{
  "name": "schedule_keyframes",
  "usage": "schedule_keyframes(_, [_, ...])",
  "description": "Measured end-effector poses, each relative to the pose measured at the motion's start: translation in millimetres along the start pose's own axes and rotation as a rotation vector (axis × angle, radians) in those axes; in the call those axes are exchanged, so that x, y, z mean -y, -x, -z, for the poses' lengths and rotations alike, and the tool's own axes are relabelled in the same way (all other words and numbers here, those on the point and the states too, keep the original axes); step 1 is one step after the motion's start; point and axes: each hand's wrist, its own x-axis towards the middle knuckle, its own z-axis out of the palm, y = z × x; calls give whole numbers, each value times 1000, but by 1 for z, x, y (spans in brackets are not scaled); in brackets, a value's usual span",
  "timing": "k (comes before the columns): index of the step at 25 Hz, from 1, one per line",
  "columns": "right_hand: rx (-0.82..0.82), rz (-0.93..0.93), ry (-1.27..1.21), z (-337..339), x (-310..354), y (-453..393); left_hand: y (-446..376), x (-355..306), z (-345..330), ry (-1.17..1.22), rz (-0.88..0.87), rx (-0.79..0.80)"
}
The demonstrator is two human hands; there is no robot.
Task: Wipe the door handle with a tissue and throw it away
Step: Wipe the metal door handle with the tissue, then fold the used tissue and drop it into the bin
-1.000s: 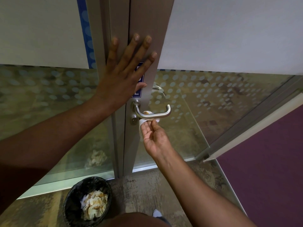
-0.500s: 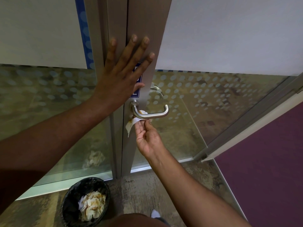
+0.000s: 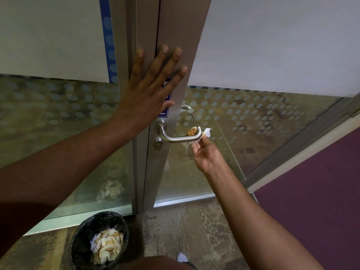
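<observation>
The right hand (image 3: 206, 155) has slid from the lever's base to its outer end, fingers pinching a stained tissue (image 3: 203, 133) against the door handle (image 3: 179, 136); left hand (image 3: 150, 90) flat, fingers spread, on the door frame (image 3: 181, 32), center frame

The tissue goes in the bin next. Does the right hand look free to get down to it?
Probably yes: the right hand pinches the tissue at the handle's end, and the bin stands open below-left.
</observation>
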Motion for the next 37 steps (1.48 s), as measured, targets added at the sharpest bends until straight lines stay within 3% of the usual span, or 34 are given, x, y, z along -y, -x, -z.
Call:
schedule_keyframes(8, [-36, 152, 183, 2, 19, -4, 0, -3, 11, 163, 46, 37])
schedule_keyframes(12, [-15, 162, 160, 15, 31, 20, 32, -14, 15, 474, 115, -110])
schedule_keyframes(14, [38, 101, 121, 21, 36, 38, 73, -40, 15, 781, 280, -93])
schedule_keyframes(16, [83, -2, 99, 24, 38, 59, 114, -77, 22, 1240, 649, 169])
schedule_keyframes(18, [114, -109, 91, 24, 31, 78, 139, -111, 38, 1788, 1186, 713])
schedule_keyframes(19, [130, -151, 87, 24, 26, 85, 147, -123, 46, 2072, 1384, 988])
schedule_keyframes(20, [146, -183, 89, 23, 20, 91, 153, -133, 53, 2345, 1513, 1151])
schedule_keyframes(21, [162, -206, 97, 23, 14, 95, 156, -140, 58, 2585, 1591, 1146])
schedule_keyframes(23, [183, -232, 110, 23, 3, 99, 156, -138, 65, 2819, 1743, 854])
schedule_keyframes(25, [183, -215, 142, 24, -3, 100, 151, -126, 70, 2807, 1786, 668])
schedule_keyframes(27, [170, -126, 227, 28, -7, 98, 148, -112, 74, 2695, 1765, 621])
schedule_keyframes(31, [77, 240, 431, 38, -20, 97, 149, -91, 79, 2486, 1743, 563])
schedule_keyframes(35, [285, 858, 1072, 44, -36, 103, 151, -84, 86, 2510, 1727, 534])
schedule_keyframes(37, [365, 1025, 1373, 45, -43, 102, 150, -84, 89, 2552, 1667, 505])
